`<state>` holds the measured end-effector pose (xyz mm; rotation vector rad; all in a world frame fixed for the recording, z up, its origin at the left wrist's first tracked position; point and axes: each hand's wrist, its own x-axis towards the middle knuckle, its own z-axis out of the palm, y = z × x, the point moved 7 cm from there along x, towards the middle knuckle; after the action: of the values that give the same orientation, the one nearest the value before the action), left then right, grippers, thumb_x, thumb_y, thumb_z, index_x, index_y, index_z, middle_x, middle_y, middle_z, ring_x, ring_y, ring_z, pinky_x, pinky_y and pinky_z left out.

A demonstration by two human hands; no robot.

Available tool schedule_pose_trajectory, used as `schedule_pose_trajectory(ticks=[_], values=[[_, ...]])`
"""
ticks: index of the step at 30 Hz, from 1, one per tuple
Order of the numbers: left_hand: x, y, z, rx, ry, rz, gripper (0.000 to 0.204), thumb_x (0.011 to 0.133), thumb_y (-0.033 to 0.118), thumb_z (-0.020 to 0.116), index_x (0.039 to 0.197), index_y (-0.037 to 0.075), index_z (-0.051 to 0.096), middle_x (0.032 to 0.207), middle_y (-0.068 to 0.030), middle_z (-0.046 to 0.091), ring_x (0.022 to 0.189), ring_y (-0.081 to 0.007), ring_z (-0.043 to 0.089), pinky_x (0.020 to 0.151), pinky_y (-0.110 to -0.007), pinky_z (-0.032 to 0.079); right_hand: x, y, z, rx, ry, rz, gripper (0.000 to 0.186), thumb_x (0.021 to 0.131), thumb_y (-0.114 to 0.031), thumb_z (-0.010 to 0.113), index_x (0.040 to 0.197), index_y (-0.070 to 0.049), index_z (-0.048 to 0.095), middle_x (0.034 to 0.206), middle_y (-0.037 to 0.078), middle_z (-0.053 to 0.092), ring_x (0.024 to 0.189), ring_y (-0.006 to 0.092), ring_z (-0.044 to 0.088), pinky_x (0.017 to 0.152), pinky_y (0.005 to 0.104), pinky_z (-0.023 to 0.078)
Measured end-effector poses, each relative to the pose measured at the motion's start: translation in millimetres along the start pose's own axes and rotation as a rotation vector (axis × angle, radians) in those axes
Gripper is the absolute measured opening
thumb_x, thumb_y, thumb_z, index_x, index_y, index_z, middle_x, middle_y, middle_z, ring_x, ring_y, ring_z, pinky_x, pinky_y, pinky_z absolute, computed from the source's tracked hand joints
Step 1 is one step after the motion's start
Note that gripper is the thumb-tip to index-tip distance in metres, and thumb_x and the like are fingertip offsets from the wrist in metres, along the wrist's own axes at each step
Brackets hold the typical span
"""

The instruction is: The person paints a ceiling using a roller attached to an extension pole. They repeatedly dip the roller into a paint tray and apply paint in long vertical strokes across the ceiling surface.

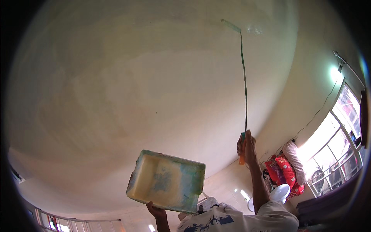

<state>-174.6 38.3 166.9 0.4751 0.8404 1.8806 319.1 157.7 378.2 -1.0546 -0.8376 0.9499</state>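
My right hand (248, 147) is raised and wrapped round the orange grip of a long-handled paint roller (244, 73). Its thin, dark rod runs up to a slim roller head (231, 25), which lies against the broad pale surface (135, 89) overhead; I cannot tell if this is wall or ceiling. A glossy patch shows just right of the head. Lower left, my left hand (156, 211) grips the bottom edge of a paint tray (193, 178). Cream paint and blue-green stains coat the tray's inside. The fingers under the tray are partly hidden.
A barred window (336, 139) stands on the right, below a lit bulb (336, 72) with a hanging cord. Red floral cushions (284, 168) and a pale bolster (294, 158) are piled beside it, near a white basin (281, 192). A railing (85, 221) runs along the lower left.
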Motion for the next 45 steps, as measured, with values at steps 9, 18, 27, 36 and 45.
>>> schedule_pose_trajectory(ticks=[9, 18, 27, 36, 45], values=[[-2.0, 2.9, 9.1, -0.035, 0.021, -0.016, 0.063, 0.081, 0.037, 0.053, 0.135, 0.007, 0.044, 0.126, -0.0119, 0.054, 0.118, -0.0286, 0.053, 0.096, -0.045, 0.046, 11.0, 8.3, -9.9, -0.196, -0.042, -0.009, 0.059, 0.097, -0.065, 0.039, 0.075, -0.011, 0.045, 0.053, 0.001, 0.045, 0.039, 0.0106, 0.043, 0.037, 0.0268, 0.037], [-3.0, 7.1, 23.7, -0.067, -0.055, 0.0, 0.052, 0.084, 0.033, 0.051, 0.128, 0.004, 0.051, 0.122, -0.0106, 0.058, 0.113, -0.0266, 0.058, 0.095, -0.043, 0.048, -30.9, 67.6, -59.2, -0.246, 0.01, 0.062, 0.055, 0.098, -0.06, 0.044, 0.077, -0.009, 0.045, 0.054, 0.003, 0.046, 0.04, 0.012, 0.045, 0.038, 0.0266, 0.038], [-4.4, 5.3, 24.0, -0.084, 0.012, 0.056, 0.044, 0.089, 0.032, 0.053, 0.124, 0.005, 0.054, 0.116, -0.0085, 0.062, 0.107, -0.0238, 0.061, 0.093, -0.041, 0.05, -69.6, 42.9, -26.1, -0.288, -0.171, 0.014, 0.032, 0.089, -0.034, 0.068, 0.085, -0.006, 0.052, 0.062, -0.002, 0.047, 0.048, 0.0073, 0.045, 0.044, 0.0254, 0.038], [-5.3, -10.8, 0.6, -0.097, 0.103, 0.094, 0.054, 0.087, 0.027, 0.057, 0.135, 0.005, 0.045, 0.128, -0.0095, 0.055, 0.121, -0.025, 0.052, 0.102, -0.042, 0.043, -81.8, 40.1, -62.8, -0.981, -0.518, -0.097, 0.037, 0.075, -0.007, 0.072, 0.111, -0.009, 0.068, 0.062, -0.001, 0.055, 0.054, 0.0071, 0.05, 0.053, 0.0263, 0.041], [-14.0, -3.6, 26.1, -0.142, 0.145, 0.101, 0.052, 0.085, 0.027, 0.06, 0.128, 0.0, 0.051, 0.123, -0.0104, 0.058, 0.118, -0.0234, 0.054, 0.1, -0.04, 0.044, -78.0, 30.1, -0.8, -1.245, -0.87, -0.017, 0.031, 0.078, -0.016, 0.072, 0.108, -0.01, 0.065, 0.072, 0.011, 0.066, 0.063, 0.0266, 0.066, 0.062, 0.038, 0.051]])
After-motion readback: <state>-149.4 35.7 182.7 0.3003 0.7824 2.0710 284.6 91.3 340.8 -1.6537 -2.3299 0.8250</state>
